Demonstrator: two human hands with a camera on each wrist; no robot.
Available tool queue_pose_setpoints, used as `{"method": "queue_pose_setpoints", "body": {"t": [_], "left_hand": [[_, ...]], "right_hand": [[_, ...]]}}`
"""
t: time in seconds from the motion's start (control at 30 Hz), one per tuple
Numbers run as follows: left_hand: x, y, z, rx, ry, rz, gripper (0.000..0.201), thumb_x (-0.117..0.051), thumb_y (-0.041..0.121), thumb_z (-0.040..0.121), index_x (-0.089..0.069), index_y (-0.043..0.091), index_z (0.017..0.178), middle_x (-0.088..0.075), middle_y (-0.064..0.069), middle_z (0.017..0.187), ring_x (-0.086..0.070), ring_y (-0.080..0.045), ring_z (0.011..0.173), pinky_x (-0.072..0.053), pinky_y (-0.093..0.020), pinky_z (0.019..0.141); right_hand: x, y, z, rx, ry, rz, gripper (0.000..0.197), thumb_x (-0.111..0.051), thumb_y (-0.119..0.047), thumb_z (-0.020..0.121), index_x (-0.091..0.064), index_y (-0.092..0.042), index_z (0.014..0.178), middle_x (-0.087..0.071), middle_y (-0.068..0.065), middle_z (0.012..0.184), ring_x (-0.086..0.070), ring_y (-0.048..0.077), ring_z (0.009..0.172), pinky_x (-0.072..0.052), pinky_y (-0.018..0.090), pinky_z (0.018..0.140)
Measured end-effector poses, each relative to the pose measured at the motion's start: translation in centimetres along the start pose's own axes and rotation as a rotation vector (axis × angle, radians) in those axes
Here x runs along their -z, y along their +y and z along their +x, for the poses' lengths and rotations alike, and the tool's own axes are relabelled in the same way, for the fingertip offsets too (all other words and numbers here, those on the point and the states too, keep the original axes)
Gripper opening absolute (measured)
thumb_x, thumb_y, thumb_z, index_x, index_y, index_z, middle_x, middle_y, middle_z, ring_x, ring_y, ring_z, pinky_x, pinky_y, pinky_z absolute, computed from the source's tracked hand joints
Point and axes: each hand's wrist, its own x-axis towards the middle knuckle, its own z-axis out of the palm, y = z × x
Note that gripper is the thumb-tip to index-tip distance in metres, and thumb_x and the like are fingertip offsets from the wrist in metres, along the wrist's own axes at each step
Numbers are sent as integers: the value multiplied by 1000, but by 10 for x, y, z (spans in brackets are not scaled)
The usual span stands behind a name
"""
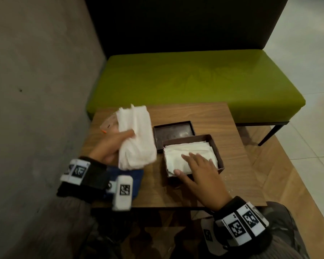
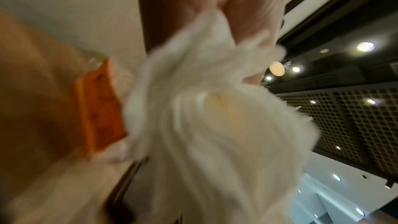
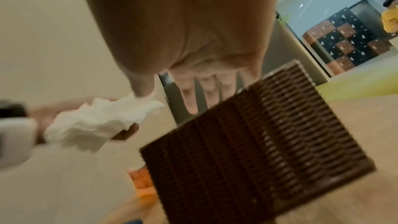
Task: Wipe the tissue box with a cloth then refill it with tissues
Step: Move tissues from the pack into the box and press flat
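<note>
A dark brown tissue box [image 1: 219,156] stands open on the small wooden table [image 1: 204,116], with white tissues [image 1: 176,156] lying inside it. My right hand [image 1: 200,171] lies flat on those tissues with its fingers straight. In the right wrist view the box's ribbed side [image 3: 258,134] fills the lower middle. My left hand [image 1: 112,146] grips a thick stack of white tissues [image 1: 137,139] just left of the box, above the table. That stack [image 2: 204,117] fills the blurred left wrist view. The box's brown lid [image 1: 173,130] lies upturned behind the box.
A blue cloth [image 1: 137,176] lies on the table's near left, partly under my left wrist. A clear tissue wrapper with orange print [image 1: 108,126] lies at the far left. A green bench [image 1: 195,83] stands behind the table, a grey wall [image 1: 36,90] on the left.
</note>
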Motion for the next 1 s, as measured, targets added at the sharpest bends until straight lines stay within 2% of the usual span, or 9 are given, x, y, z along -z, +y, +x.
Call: {"method": "queue_pose_setpoints", "body": {"t": [0.13, 0.2, 0.37, 0.47, 0.53, 0.7, 0.8, 0.9, 1.0], "left_hand": [[-20, -48, -47, 207, -106, -206, 54, -69, 8, 75, -51, 8, 126, -65, -15, 116, -63, -31, 104, -51, -46, 86], [-35, -64, -73, 239, -119, -309, 50, -71, 10, 75, -54, 9, 122, -67, -16, 113, -64, -33, 105, -50, -49, 90], [-70, -85, -115, 301, -53, -390, 29, -47, 18, 95, -53, 4, 120, -63, -16, 111, -62, -30, 98, -50, -41, 83], [-76, -87, -130, 342, -85, -523, 37, -47, 31, 92, -56, 8, 120, -63, -19, 118, -61, -33, 105, -49, -45, 87], [-75, -92, -137, 230, -147, -558, 47, -59, 34, 83, -55, 12, 125, -64, -15, 121, -63, -29, 109, -52, -45, 87], [-78, -95, -145, 42, -78, -364, 41, -59, 1, 85, -50, 15, 122, -63, -11, 120, -63, -25, 107, -54, -38, 83], [-81, -91, -144, 44, -22, -350, 39, -48, -2, 88, -48, 16, 122, -60, -14, 119, -62, -27, 104, -54, -38, 78], [-84, -83, -147, 92, -101, -431, 35, -43, 0, 90, -50, 8, 123, -64, -15, 110, -64, -26, 96, -55, -38, 77], [-85, -79, -150, 116, -149, -488, 31, -52, 20, 93, -56, 7, 121, -67, -16, 112, -66, -29, 100, -54, -44, 83]], "right_hand": [[15, -14, -14, -12, 153, 592, 61, -36, -63, 87, -51, -26, 133, -56, -11, 130, -52, 5, 120, -45, 26, 99], [17, -21, -24, -56, 102, 773, 56, -42, -59, 85, -58, -23, 126, -64, -11, 117, -61, 7, 107, -52, 28, 91], [3, -18, -46, -221, -112, 1145, 49, -58, -57, 83, -65, -20, 113, -69, -1, 118, -63, 16, 113, -47, 41, 101], [-2, -15, -58, -253, -89, 1037, 39, -60, -42, 90, -63, -14, 118, -68, 4, 118, -64, 20, 109, -48, 47, 100], [-3, -14, -66, -271, -89, 1006, 35, -62, -27, 92, -57, -11, 123, -65, 8, 121, -64, 21, 108, -51, 45, 97], [2, -15, -79, -298, -62, 1060, 53, -75, -7, 79, -48, -12, 124, -65, 3, 109, -65, 15, 97, -58, 29, 79], [0, -18, -79, -343, -100, 1145, 52, -77, -6, 76, -55, -4, 123, -67, 12, 117, -66, 24, 103, -56, 38, 88], [1, -20, -81, -351, -143, 1276, 38, -70, -14, 83, -61, -6, 120, -70, 13, 114, -67, 27, 105, -54, 41, 93], [7, -19, -85, -273, -191, 1405, 40, -63, -23, 87, -58, -10, 124, -69, 11, 119, -66, 26, 110, -53, 39, 95]]}}
